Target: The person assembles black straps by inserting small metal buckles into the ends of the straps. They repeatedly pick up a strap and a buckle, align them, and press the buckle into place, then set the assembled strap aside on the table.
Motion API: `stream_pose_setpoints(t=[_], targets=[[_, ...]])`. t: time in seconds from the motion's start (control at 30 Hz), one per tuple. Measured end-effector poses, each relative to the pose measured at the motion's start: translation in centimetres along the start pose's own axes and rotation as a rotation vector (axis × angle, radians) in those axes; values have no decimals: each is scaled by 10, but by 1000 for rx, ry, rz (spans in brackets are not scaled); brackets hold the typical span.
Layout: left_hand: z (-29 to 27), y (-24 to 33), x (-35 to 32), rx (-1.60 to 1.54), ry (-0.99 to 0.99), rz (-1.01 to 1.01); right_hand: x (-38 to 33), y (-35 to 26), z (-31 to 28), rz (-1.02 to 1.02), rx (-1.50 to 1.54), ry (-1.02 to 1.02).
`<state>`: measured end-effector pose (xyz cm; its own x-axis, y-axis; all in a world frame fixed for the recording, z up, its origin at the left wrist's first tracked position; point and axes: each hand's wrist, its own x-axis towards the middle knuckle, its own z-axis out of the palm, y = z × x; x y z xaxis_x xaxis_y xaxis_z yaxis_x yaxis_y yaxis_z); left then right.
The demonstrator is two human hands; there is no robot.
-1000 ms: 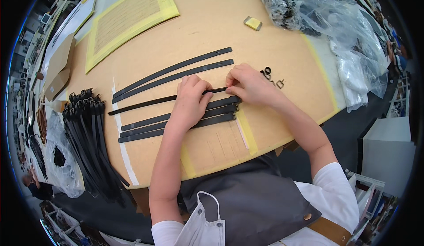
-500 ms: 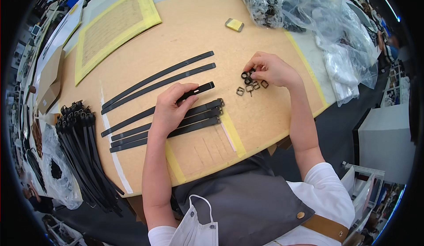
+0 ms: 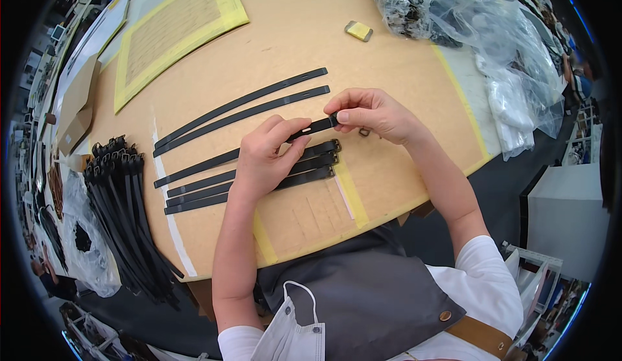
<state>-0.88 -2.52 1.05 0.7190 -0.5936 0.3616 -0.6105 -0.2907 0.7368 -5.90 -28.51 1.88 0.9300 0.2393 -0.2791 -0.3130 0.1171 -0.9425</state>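
My left hand [image 3: 262, 160] pinches a long black strap [image 3: 194, 166] near its slotted right end and holds it just above the table. My right hand [image 3: 372, 111] grips a small black buckle [image 3: 334, 119] at that strap's tip. Below the hands lie three black straps with buckles on their ends [image 3: 311, 163], side by side. Two more bare straps [image 3: 246, 105] lie farther back. A few loose buckles [image 3: 364, 131] sit partly hidden under my right hand.
A bundle of several finished black straps [image 3: 123, 218] lies at the table's left edge. A yellow-framed mat [image 3: 175, 34] lies at the back left, a small yellow block [image 3: 358, 30] at the back. Clear plastic bags [image 3: 492, 50] pile at the right.
My right hand came back from the loose buckles to the strap's end with a buckle. The left hand has lifted the strap's slotted end toward it.
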Motion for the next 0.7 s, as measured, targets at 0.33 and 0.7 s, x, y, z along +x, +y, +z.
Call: stream_pose_setpoints(t=[0.33, 0.7], targets=[[1, -9, -4, 199, 116, 130, 11, 21, 10, -8, 209, -38], [0, -9, -4, 53, 141, 80, 12, 21, 17, -120, 76, 50]])
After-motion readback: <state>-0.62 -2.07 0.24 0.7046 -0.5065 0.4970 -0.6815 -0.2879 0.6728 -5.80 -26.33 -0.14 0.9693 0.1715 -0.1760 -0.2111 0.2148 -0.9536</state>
